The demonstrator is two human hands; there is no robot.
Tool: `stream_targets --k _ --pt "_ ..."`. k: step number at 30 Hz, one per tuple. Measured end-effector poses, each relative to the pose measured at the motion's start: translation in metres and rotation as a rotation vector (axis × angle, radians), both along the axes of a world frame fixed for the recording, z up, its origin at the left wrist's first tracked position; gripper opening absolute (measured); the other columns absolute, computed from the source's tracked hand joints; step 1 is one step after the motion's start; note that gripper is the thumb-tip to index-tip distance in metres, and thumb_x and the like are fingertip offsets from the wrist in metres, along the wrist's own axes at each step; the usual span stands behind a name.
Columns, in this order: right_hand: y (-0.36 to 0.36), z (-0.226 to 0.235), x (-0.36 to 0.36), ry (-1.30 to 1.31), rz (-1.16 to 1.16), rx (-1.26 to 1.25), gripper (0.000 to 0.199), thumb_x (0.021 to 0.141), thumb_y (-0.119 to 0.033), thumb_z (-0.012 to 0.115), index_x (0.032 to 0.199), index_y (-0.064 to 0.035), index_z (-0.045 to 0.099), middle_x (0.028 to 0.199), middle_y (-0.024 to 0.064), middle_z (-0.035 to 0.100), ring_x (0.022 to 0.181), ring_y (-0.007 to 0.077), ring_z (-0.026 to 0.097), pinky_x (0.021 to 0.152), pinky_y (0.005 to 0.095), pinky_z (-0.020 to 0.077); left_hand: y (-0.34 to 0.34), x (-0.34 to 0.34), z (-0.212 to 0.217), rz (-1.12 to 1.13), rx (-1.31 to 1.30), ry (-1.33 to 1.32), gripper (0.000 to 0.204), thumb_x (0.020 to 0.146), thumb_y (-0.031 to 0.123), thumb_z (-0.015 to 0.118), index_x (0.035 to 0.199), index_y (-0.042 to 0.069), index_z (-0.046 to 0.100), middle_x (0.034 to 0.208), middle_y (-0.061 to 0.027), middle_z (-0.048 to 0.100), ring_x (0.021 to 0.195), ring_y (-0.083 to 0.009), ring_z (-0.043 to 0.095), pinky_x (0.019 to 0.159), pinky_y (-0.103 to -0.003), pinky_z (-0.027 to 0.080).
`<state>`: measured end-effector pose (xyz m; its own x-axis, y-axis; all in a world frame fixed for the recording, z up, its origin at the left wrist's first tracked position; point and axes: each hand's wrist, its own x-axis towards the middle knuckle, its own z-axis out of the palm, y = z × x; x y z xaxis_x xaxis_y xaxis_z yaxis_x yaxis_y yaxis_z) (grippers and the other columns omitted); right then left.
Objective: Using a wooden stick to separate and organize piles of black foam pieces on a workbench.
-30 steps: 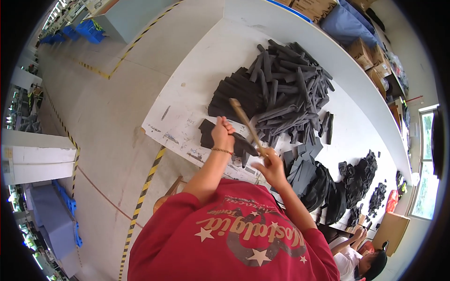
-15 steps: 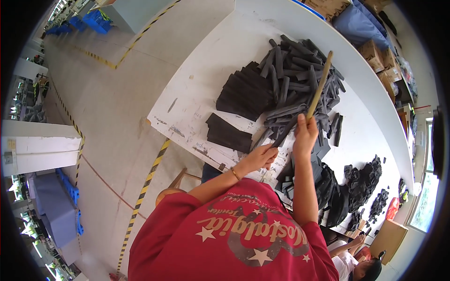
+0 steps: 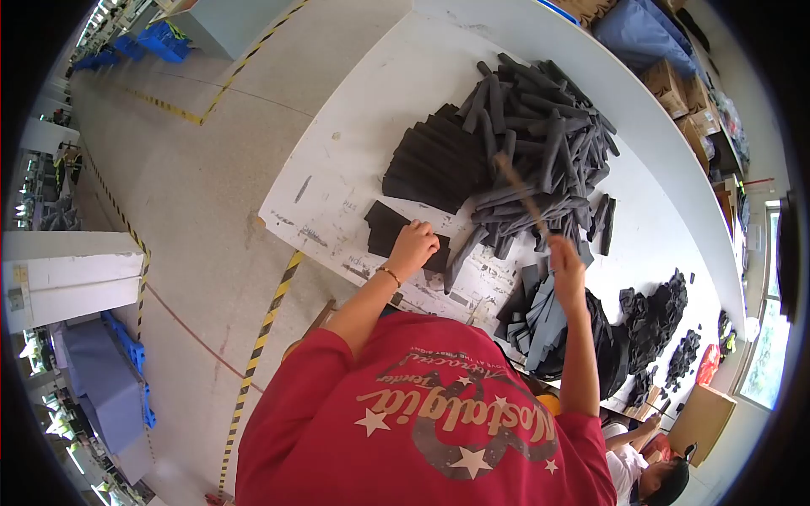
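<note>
Fingers bent and pressed together, my left hand [image 3: 413,248] pinches at the top of a short stack of flat black fabric pieces [image 3: 386,226] near the table's front edge. My fingers partly cover the stack. My right hand [image 3: 568,271] is closed around a thin wooden stick [image 3: 525,192], blurred by motion, which points away and to the left over a heap of dark grey rolled fabric tubes [image 3: 553,143]. Left of the heap lies a larger fanned row of flat black pieces [image 3: 434,160]. One dark tube [image 3: 462,260] lies between my hands.
A white table [image 3: 354,110] with a raised panel [image 3: 666,169] along its far right side carries everything. Grey flat pieces [image 3: 548,314] and piles of small black pieces [image 3: 654,316] lie to the right. Another person [image 3: 629,464] works at lower right. Cardboard boxes [image 3: 675,93] stand behind the panel.
My left hand has let go of the dark tube by the stick and moved left to the short stack. My right hand has lowered toward me, and the stick now tilts left.
</note>
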<state>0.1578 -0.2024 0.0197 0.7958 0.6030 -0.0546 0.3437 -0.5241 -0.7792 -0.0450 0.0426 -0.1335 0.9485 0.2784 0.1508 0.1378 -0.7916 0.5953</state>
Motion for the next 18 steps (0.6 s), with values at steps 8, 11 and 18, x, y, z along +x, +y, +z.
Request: stream_targets --k 8,11,18 --pt "-0.053 -0.007 -0.033 0.115 0.181 -0.289 0.017 0.089 -0.014 0.058 0.099 -0.0025 0.064 0.077 0.0174 0.063 0.068 0.0294 0.063 0.062 0.0336 0.0472 0.0 0.008 0.008 0.04 -0.052 -0.1 0.004 0.077 0.015 0.067 0.075 0.012 0.065 0.084 -0.0038 0.058 0.089 -0.0262 0.054 0.078 -0.036 0.045" --pt "-0.05 -0.008 -0.038 0.042 0.264 -0.232 0.017 0.089 -0.016 0.058 0.099 -0.0033 0.065 0.079 0.0173 0.064 0.071 0.033 0.063 0.064 0.0363 0.0481 0.005 0.005 0.002 -0.013 -0.033 0.021 0.004 0.077 0.016 0.068 0.076 0.012 0.067 0.085 -0.0039 0.059 0.089 -0.026 0.053 0.08 -0.036 0.045" --pt "-0.05 -0.009 -0.044 0.069 0.308 -0.252 0.017 0.089 -0.017 0.058 0.098 -0.0041 0.066 0.083 0.0175 0.065 0.076 0.0349 0.064 0.067 0.038 0.0491 0.023 0.004 0.025 0.081 -0.176 -0.166 0.005 0.075 0.015 0.07 0.08 0.014 0.07 0.085 -0.0015 0.059 0.086 -0.0257 0.052 0.076 -0.036 0.047"
